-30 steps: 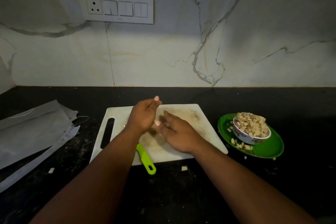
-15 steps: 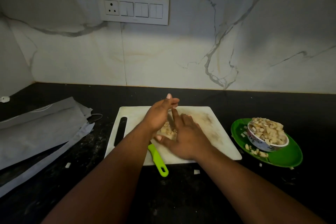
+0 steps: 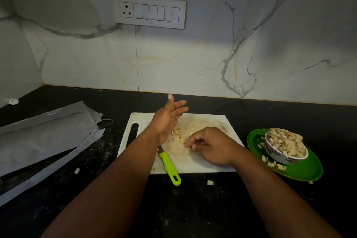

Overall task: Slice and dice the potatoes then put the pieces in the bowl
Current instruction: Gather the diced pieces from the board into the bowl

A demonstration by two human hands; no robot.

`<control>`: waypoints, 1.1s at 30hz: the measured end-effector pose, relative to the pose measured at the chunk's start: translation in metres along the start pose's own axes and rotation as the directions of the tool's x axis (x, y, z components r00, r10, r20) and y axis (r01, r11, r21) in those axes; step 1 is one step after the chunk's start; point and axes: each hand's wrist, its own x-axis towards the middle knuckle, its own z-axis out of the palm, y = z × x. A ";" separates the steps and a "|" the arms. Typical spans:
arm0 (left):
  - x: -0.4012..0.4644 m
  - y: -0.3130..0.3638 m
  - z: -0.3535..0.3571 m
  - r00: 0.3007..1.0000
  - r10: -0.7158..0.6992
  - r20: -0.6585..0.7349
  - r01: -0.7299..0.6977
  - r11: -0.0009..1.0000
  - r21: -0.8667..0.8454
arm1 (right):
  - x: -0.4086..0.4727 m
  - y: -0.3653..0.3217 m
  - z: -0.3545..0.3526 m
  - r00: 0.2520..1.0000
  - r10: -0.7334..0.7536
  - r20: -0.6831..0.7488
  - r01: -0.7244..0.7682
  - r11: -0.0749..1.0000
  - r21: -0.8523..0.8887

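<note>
A white cutting board [image 3: 208, 162] lies on the black counter with a small heap of diced potato pieces [image 3: 180, 136] at its middle. My left hand [image 3: 168, 118] stands on edge at the left of the heap, palm facing right, fingers straight. My right hand [image 3: 210, 147] rests on the board just right of the heap, fingers curled around some pieces. A patterned bowl [image 3: 284, 157] heaped with potato dice sits on a green plate [image 3: 301, 170] to the right. A green-handled knife [image 3: 169, 165] lies at the board's front edge, partly under my left forearm.
Grey folded paper or cloth [image 3: 44, 137] covers the counter at the left. Loose potato bits lie on the counter [image 3: 210, 182] and on the green plate. A marble wall with a switch panel [image 3: 149, 12] stands behind.
My hands, pressed together over the heap earlier, have parted: the left opened and lifted back-left, the right curled and drew toward the right. The camera view shifted.
</note>
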 end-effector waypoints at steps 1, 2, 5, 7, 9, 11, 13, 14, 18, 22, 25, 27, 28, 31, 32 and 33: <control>-0.001 0.000 0.001 1.000 0.002 0.010 -0.002 1.000 0.019 | 0.004 -0.002 -0.001 0.999 -0.004 -0.040 0.003 1.000 -0.021; -0.002 -0.001 0.002 1.000 0.004 0.020 -0.005 0.999 0.037 | 0.005 -0.003 -0.007 0.998 -0.002 -0.061 0.000 0.999 -0.032; -0.005 0.000 0.004 0.999 0.007 0.044 -0.010 0.998 0.066 | -0.012 0.000 -0.038 0.998 0.047 -0.048 -0.051 0.996 -0.076; -0.004 0.000 0.003 0.999 0.015 0.049 -0.019 0.997 0.079 | -0.033 0.006 -0.058 0.993 0.122 -0.007 -0.121 0.981 -0.149; -0.004 0.000 0.003 0.999 0.012 0.044 -0.015 0.997 0.073 | -0.050 0.007 -0.070 0.961 0.257 0.098 -0.235 0.952 -0.196; -0.003 -0.001 0.002 0.999 0.007 0.038 -0.009 0.998 0.057 | -0.057 0.004 -0.074 0.907 0.369 0.201 -0.331 0.922 -0.200; -0.003 -0.002 0.000 0.999 0.011 0.030 -0.013 0.998 0.053 | -0.059 0.000 -0.075 0.868 0.423 0.261 -0.363 0.898 -0.249; -0.003 -0.002 0.001 0.999 0.014 0.031 -0.016 0.998 0.058 | -0.059 -0.001 -0.074 0.860 0.435 0.266 -0.365 0.889 -0.275; -0.004 -0.001 0.001 0.999 0.026 0.036 -0.029 0.997 0.077 | -0.046 0.012 -0.054 0.932 0.305 0.197 -0.251 0.933 -0.258; -0.003 -0.001 0.003 0.999 0.033 0.035 -0.036 0.997 0.074 | -0.019 0.018 -0.023 0.993 0.114 0.010 -0.113 0.992 -0.062; -0.006 0.000 0.004 0.999 0.038 0.032 -0.040 0.996 0.075 | -0.013 0.018 -0.023 0.995 0.066 -0.078 -0.062 0.996 0.058; -0.008 0.000 0.004 0.999 0.044 0.030 -0.047 0.995 0.093 | -0.017 0.025 -0.033 0.986 0.099 -0.136 -0.094 0.995 0.041; -0.008 0.001 0.005 0.999 0.047 0.028 -0.049 0.993 0.107 | -0.021 0.029 -0.037 0.978 0.148 -0.144 -0.149 0.989 0.004; -0.007 0.001 0.010 0.999 0.053 0.011 -0.054 0.986 0.157 | -0.023 0.029 -0.033 0.934 0.327 -0.143 -0.350 0.918 -0.188; -0.007 0.001 0.013 0.998 0.056 0.007 -0.056 0.985 0.161 | -0.018 0.025 -0.026 0.928 0.337 -0.158 -0.364 0.909 -0.204; -0.007 0.000 0.017 0.999 0.053 0.011 -0.054 0.988 0.147 | -0.011 0.021 -0.018 0.934 0.310 -0.176 -0.341 0.920 -0.192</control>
